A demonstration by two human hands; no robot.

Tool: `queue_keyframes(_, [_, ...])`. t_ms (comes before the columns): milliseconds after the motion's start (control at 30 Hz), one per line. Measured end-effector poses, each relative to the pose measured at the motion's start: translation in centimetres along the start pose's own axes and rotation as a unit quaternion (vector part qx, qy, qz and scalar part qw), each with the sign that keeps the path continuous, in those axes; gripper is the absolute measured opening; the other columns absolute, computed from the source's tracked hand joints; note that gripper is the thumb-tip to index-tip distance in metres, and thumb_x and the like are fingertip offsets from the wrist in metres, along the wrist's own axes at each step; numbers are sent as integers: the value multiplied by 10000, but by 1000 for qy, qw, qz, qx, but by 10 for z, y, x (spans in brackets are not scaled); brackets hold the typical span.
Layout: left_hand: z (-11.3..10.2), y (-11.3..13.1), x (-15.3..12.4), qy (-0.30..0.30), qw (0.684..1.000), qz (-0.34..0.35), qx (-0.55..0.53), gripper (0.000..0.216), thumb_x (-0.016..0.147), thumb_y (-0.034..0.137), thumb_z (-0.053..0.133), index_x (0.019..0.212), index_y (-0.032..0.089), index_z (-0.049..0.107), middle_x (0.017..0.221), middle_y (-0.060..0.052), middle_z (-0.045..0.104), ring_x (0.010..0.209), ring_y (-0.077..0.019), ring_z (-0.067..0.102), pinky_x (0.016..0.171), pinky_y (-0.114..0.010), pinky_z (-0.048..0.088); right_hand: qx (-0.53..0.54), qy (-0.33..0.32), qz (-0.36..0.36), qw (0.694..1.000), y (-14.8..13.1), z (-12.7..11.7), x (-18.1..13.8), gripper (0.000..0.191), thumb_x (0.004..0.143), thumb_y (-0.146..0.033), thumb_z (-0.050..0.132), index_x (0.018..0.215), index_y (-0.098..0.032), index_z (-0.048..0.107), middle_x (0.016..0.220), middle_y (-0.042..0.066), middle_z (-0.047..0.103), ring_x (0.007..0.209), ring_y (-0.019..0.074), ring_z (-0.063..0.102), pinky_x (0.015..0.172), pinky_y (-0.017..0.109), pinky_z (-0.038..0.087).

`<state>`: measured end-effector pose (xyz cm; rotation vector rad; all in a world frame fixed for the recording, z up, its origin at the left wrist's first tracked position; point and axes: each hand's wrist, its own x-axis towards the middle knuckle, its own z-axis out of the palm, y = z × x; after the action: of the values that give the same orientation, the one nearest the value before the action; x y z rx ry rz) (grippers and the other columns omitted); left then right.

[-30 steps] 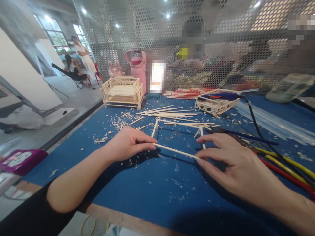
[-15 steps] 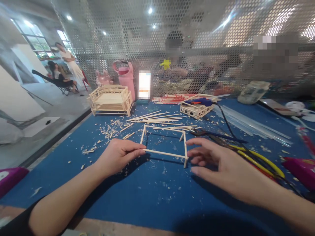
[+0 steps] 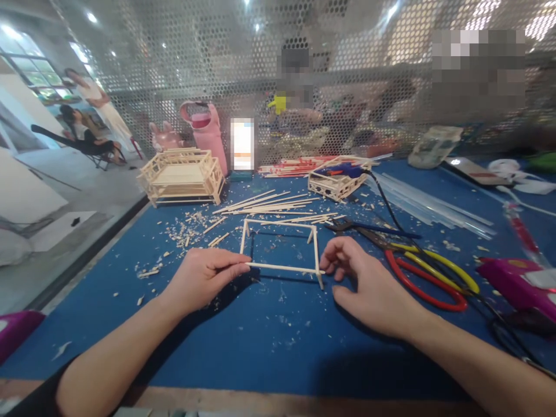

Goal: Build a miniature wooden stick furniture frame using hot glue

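Stick frame [image 3: 282,267]: left fingers [image 3: 232,259] pinch its near-left corner; right fingers [image 3: 337,245] curl loosely spread beside it. Red-handled tool [image 3: 434,302] lies rightward, loose sticks [image 3: 273,204] toward the desk's [image 3: 269,359] far edge.

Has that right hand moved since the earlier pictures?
Yes: the right hand shifted slightly right, judged against the loose sticks; it no longer pinches the wooden frame.

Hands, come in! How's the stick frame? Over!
Left hand pinches stick frame's near-left corner. Right hand open, beside near-right corner. Loose sticks lie behind; nothing between hands but frame.
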<state>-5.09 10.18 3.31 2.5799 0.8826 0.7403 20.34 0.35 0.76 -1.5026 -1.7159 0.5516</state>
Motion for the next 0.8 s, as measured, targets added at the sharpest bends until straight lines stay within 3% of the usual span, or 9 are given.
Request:
queue_keyframes(200, [-1, -2, 1, 12, 999, 23, 22, 197, 808, 358, 590, 810, 238, 745, 761, -15, 748, 672, -175, 703, 647, -237, 554, -81, -38, 35, 995, -7, -4, 8, 181, 621, -123, 493, 771, -212, 445, 697, -20, 505, 637, 124, 471, 577, 253, 414])
queue_keyframes(367, [-5, 0, -1, -1, 999, 13, 42, 204, 823, 321, 549, 775, 214, 716, 701, 0, 732, 596, -128, 665, 569, -192, 506, -99, -56, 17, 993, -7, -6, 8, 305, 563, -61, 444, 827, -213, 441, 744, -11, 521, 640, 121, 476, 571, 244, 424])
queue_keyframes(467, [-7, 2, -1, -24, 999, 1, 39, 222, 829, 326, 526, 768, 205, 702, 682, -1, 720, 580, -120, 646, 550, -187, 491, -83, -37, -40, 995, -3, -5, 4, 459, 594, -58, 445, 1027, -210, 450, 847, 19, 565, 704, 135, 529, 632, 264, 467])
queue_keyframes(567, [-9, 4, -2, -31, 999, -5, 25, 221, 830, 331, 528, 789, 213, 710, 729, -10, 733, 621, -138, 668, 569, -199, 514, -88, -72, -88, 990, -1, -3, 2, 656, 692, -116, 482, 1319, -229, 327, 1057, 64, 588, 873, 170, 577, 736, 314, 494])
queue_keyframes(800, [-11, 13, -3, -36, 997, -71, 14, 246, 847, 346, 524, 802, 222, 730, 873, -19, 745, 835, -206, 700, 693, -258, 564, -94, -107, 6, 990, -5, 3, 6, 734, 729, -202, 515, 1405, -166, 231, 1099, 98, 592, 885, 184, 591, 785, 353, 514])
